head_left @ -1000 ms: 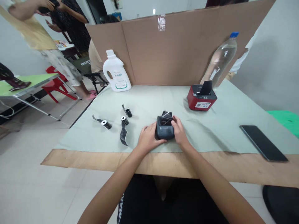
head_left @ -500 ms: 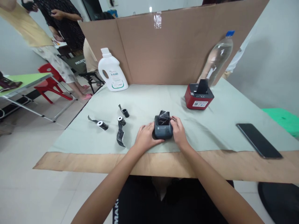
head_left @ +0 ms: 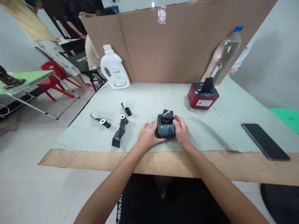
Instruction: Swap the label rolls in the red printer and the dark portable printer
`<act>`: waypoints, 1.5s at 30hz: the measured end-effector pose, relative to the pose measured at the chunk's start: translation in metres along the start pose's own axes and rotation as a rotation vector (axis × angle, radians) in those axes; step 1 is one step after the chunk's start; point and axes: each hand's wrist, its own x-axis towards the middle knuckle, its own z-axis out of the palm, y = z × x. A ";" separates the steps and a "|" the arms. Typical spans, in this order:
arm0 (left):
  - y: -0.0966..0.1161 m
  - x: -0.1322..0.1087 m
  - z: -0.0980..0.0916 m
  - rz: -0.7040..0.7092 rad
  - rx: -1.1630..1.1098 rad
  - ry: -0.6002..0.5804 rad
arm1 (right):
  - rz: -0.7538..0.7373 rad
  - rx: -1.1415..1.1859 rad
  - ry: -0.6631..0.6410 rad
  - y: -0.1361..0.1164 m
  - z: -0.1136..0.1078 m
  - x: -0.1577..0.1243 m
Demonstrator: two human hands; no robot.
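Between my hands, a small dark portable printer (head_left: 166, 131) stands on the pale green cloth. A glossy black strip (head_left: 167, 117) pokes out of its top. My left hand (head_left: 149, 134) holds the printer's left side, its thumb along the front base. Gripping the right side is my right hand (head_left: 182, 130), fingers by the upper edge. To the left lie three small rolls: a black roll (head_left: 127, 111), a roll with a white core (head_left: 124, 119) trailing a black strip (head_left: 118, 136), and another white-cored roll (head_left: 105, 123).
A red and black box-shaped device (head_left: 202, 99) stands at the back right, a clear bottle (head_left: 223, 57) behind it. A phone (head_left: 265, 141) lies at the right. A white jug (head_left: 115, 70) stands before the cardboard screen (head_left: 168, 49). People stand beyond, at the upper left.
The camera view has shifted slightly, moving most things rightward in the picture. Both hands stay on the printer. The long black strip of one roll now lies differently, its end swung leftward.
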 end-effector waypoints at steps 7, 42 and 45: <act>-0.001 0.000 0.000 -0.010 -0.031 0.030 | -0.047 0.008 0.074 -0.013 0.002 -0.017; 0.000 -0.003 0.000 0.018 -0.034 0.018 | -0.033 -0.035 0.062 -0.004 0.002 -0.009; 0.001 -0.003 0.000 0.016 -0.065 0.043 | -0.027 -0.020 0.068 -0.004 0.002 -0.008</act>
